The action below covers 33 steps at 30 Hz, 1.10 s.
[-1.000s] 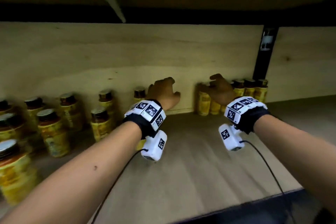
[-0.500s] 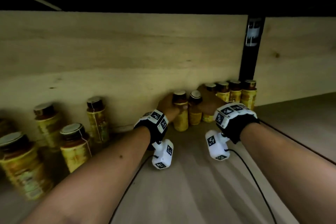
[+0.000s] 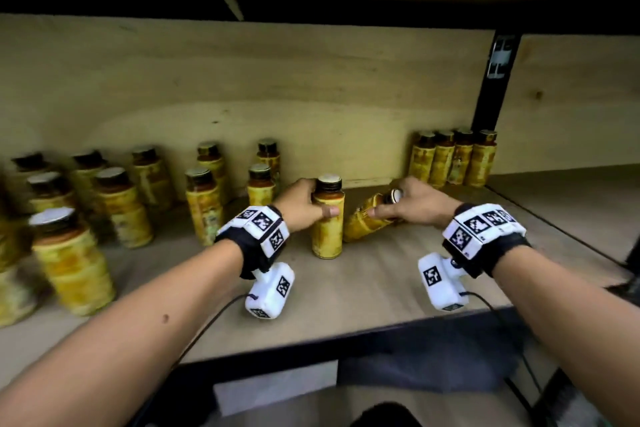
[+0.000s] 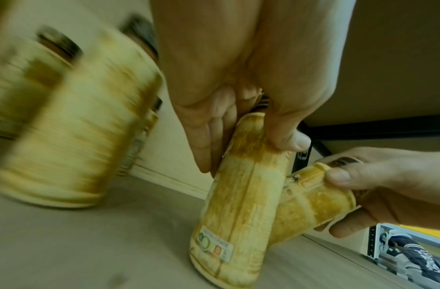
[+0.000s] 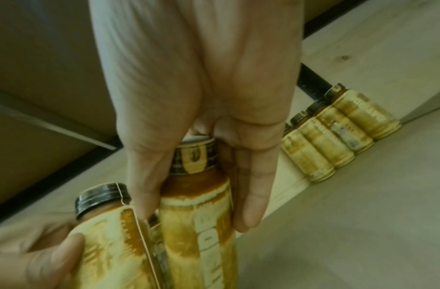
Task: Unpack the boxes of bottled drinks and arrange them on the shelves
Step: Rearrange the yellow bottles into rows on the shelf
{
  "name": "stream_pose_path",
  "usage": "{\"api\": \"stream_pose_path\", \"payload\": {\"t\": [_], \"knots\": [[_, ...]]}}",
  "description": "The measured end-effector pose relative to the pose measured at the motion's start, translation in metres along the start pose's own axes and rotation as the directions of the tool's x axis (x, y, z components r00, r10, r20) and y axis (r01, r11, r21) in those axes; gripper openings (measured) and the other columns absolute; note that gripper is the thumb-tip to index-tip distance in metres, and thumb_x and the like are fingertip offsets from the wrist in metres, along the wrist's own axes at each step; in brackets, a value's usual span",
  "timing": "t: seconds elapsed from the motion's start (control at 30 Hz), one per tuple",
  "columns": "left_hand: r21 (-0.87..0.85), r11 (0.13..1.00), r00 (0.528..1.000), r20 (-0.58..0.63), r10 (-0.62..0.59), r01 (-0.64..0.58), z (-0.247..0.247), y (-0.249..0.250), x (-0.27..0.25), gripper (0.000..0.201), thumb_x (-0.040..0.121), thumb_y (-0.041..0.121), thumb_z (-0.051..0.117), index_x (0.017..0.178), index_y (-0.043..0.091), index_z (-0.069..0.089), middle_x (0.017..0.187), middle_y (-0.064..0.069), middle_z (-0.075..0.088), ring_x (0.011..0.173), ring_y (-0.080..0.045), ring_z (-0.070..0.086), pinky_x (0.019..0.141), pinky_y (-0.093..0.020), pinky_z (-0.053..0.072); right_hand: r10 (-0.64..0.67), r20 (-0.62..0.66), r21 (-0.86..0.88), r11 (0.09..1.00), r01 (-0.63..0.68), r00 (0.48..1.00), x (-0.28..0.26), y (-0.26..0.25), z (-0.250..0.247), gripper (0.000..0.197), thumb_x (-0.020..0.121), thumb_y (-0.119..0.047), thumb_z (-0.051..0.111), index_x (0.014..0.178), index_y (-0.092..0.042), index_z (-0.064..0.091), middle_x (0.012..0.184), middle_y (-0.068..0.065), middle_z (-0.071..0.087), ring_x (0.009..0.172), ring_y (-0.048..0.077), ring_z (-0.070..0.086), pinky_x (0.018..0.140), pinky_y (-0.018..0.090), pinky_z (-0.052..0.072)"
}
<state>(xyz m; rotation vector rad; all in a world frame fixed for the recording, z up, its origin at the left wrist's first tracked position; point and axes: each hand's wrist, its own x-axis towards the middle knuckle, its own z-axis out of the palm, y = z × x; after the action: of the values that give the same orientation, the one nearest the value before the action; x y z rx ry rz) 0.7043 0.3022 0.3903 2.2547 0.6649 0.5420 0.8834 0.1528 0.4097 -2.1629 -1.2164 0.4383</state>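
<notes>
Two yellow-labelled bottles with dark caps are in my hands on the wooden shelf. My left hand grips the upright bottle near its shoulder, thumb across the front; its base rests on the shelf. Just to its right, my right hand holds the tilted bottle by neck and cap, its base against the upright one. In the left wrist view the upright bottle and tilted bottle touch. The right wrist view shows fingers around the tilted bottle.
Several more bottles stand in loose rows on the shelf's left side. A tight row of bottles stands at the back right by a black upright post. The shelf above hangs low overhead. The shelf's front edge is near my wrists.
Both hands have come away from the back wall toward the shelf's middle, each with a bottle. The right hand's bottle now leans left against the upright one.
</notes>
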Motion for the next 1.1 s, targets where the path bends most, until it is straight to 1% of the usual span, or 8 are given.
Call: {"api": "stream_pose_path", "payload": {"t": [0.07, 0.17, 0.27, 0.4, 0.6, 0.73, 0.9, 1.1], "knots": [[-0.022, 1.0, 1.0, -0.002, -0.011, 0.011, -0.02, -0.012, -0.032, 0.05, 0.074, 0.029, 0.079, 0.118, 0.013, 0.061, 0.118, -0.006, 0.067, 0.112, -0.02, 0.061, 0.103, -0.041, 0.046, -0.043, 0.002, 0.048, 0.998, 0.043, 0.999, -0.025, -0.021, 0.023, 0.067, 0.051, -0.058, 0.082, 0.096, -0.01, 0.068, 0.094, 0.006, 0.074, 0.09, 0.021, 0.07, 0.084, 0.043, 0.058], [-0.023, 0.999, 0.998, -0.047, -0.042, 0.041, -0.051, -0.037, -0.073, 0.078, 0.056, 0.056, 0.076, 0.12, 0.014, 0.06, 0.116, -0.004, 0.068, 0.11, -0.019, 0.063, 0.1, -0.042, 0.048, -0.081, 0.0, 0.154, 0.985, 0.08, 0.997, -0.054, -0.052, 0.058, 0.047, 0.069, -0.032, 0.086, 0.1, -0.004, 0.065, 0.097, 0.014, 0.07, 0.081, 0.021, 0.069, 0.072, 0.037, 0.061], [-0.03, 0.996, 0.995, -0.064, -0.08, 0.078, -0.083, -0.053, -0.114, 0.061, 0.069, 0.039, 0.081, 0.12, 0.011, 0.061, 0.117, -0.007, 0.068, 0.111, -0.022, 0.062, 0.102, -0.045, 0.046, -0.116, 0.004, 0.23, 0.967, 0.112, 0.993, -0.072, -0.086, 0.087, 0.041, 0.071, -0.019, 0.086, 0.102, -0.004, 0.064, 0.099, 0.015, 0.07, 0.085, 0.028, 0.071, 0.07, 0.04, 0.062], [0.032, 0.983, 0.973, -0.155, -0.173, 0.18, -0.12, -0.076, -0.147, 0.053, 0.075, 0.032, 0.079, 0.121, 0.012, 0.061, 0.116, -0.007, 0.068, 0.109, -0.023, 0.063, 0.099, -0.043, 0.049, -0.189, -0.081, 0.262, 0.943, 0.204, 0.979, -0.08, -0.127, 0.112, 0.04, 0.065, -0.02, 0.089, 0.094, -0.015, 0.063, 0.091, 0.002, 0.07, 0.083, 0.017, 0.067, 0.063, 0.03, 0.056], [-0.07, 0.969, 0.91, -0.333, -0.247, 0.237, -0.132, -0.089, -0.167, 0.054, 0.074, 0.029, 0.081, 0.12, 0.014, 0.057, 0.114, -0.006, 0.068, 0.106, -0.025, 0.063, 0.095, -0.045, 0.051, -0.19, -0.175, 0.26, 0.938, 0.231, 0.966, -0.077, -0.149, 0.135, 0.047, 0.065, -0.02, 0.088, 0.107, -0.016, 0.067, 0.1, 0.0, 0.073, 0.094, 0.016, 0.067, 0.091, 0.038, 0.055], [-0.175, 0.952, 0.871, -0.387, -0.302, 0.253, -0.122, -0.08, -0.168, 0.075, 0.073, 0.031, 0.082, 0.135, 0.01, 0.046, 0.121, -0.006, 0.064, 0.112, -0.028, 0.06, 0.094, -0.048, 0.051, -0.174, -0.156, 0.204, 0.957, 0.204, 0.972, -0.072, -0.15, 0.139, 0.039, 0.07, -0.026, 0.087, 0.102, -0.015, 0.067, 0.099, 0.002, 0.073, 0.09, 0.017, 0.067, 0.089, 0.038, 0.055], [-0.194, 0.939, 0.832, -0.436, -0.342, 0.284, -0.111, -0.074, -0.169, 0.078, 0.066, 0.044, 0.084, 0.13, 0.016, 0.05, 0.12, -0.005, 0.065, 0.11, -0.028, 0.061, 0.09, -0.047, 0.053, -0.175, -0.143, 0.055, 0.981, 0.184, 0.974, -0.063, -0.153, 0.138, 0.039, 0.064, -0.042, 0.084, 0.09, -0.018, 0.069, 0.09, 0.0, 0.072, 0.093, 0.024, 0.065, 0.086, 0.043, 0.056], [-0.117, 0.935, 0.813, -0.465, -0.349, 0.335, -0.103, -0.066, -0.165, 0.084, 0.064, 0.053, 0.082, 0.131, 0.015, 0.049, 0.124, -0.007, 0.063, 0.114, -0.028, 0.059, 0.092, -0.045, 0.053, -0.165, -0.106, 0.062, 0.983, 0.172, 0.981, -0.06, -0.149, 0.126, 0.031, 0.07, -0.033, 0.084, 0.09, -0.014, 0.07, 0.088, 0.001, 0.073, 0.086, 0.02, 0.069, 0.085, 0.042, 0.057]]}}
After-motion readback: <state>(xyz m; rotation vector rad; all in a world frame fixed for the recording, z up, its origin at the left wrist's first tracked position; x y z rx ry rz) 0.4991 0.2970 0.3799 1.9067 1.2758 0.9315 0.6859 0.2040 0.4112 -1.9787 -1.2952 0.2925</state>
